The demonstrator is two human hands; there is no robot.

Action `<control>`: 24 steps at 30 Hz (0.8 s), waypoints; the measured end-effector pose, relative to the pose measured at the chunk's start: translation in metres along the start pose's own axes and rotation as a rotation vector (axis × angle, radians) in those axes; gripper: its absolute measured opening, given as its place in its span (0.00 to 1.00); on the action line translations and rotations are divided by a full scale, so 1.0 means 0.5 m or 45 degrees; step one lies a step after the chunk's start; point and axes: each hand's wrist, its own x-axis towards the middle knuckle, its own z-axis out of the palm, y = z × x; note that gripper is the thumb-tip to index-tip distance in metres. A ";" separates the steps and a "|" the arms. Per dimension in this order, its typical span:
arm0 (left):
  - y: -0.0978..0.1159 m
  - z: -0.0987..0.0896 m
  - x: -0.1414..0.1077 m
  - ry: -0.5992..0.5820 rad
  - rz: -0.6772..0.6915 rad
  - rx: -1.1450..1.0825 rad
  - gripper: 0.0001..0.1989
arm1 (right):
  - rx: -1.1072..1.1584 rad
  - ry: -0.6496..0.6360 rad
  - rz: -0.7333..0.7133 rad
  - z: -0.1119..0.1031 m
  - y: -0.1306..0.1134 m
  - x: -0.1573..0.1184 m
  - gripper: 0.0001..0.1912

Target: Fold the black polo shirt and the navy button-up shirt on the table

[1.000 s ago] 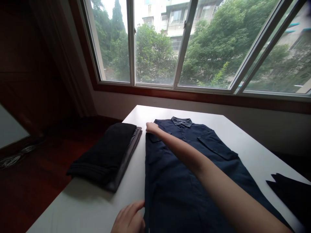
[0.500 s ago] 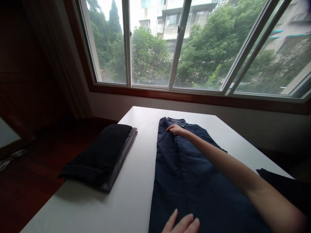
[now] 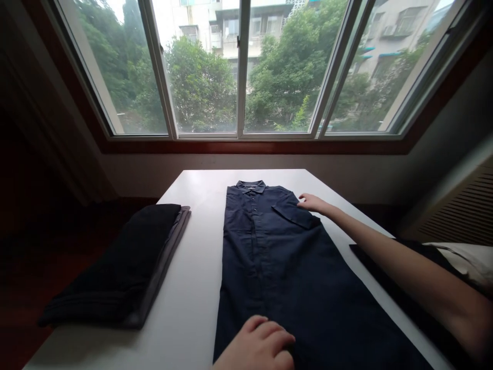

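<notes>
A dark navy button-up shirt (image 3: 277, 257) lies flat on the white table (image 3: 192, 277), collar toward the window, its left side folded inward. My right hand (image 3: 314, 203) reaches out to the shirt's right shoulder edge, by the chest pocket, and its fingers touch the cloth. My left hand (image 3: 258, 347) rests on the lower part of the shirt near the front edge of the table, fingers curled and pressing the fabric down.
A stack of folded dark clothes (image 3: 123, 267) sits on the table's left side. Another dark garment (image 3: 408, 288) lies at the right edge under my forearm. A wide window (image 3: 239, 67) spans the far wall, and a radiator grille (image 3: 462, 200) stands at the right.
My right hand moved from the shirt's left shoulder across the collar to its right shoulder. The left side of the shirt got folded inward. My left hand shifted onto the lower shirt.
</notes>
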 end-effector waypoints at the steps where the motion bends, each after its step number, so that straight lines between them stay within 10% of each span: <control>1: -0.009 -0.035 0.023 -0.030 -0.015 -0.056 0.09 | -0.011 -0.008 0.009 -0.007 0.023 -0.032 0.30; 6: -0.094 -0.136 0.169 -0.049 -0.329 -0.258 0.07 | -0.128 -0.096 -0.010 -0.011 0.102 -0.266 0.28; 14: -0.259 -0.110 0.476 -0.143 -0.647 -0.041 0.13 | 0.122 0.034 0.233 0.035 0.122 -0.708 0.28; 24: -0.285 -0.022 0.724 -0.200 -0.734 0.221 0.20 | 0.124 0.487 0.278 0.129 0.096 -0.823 0.21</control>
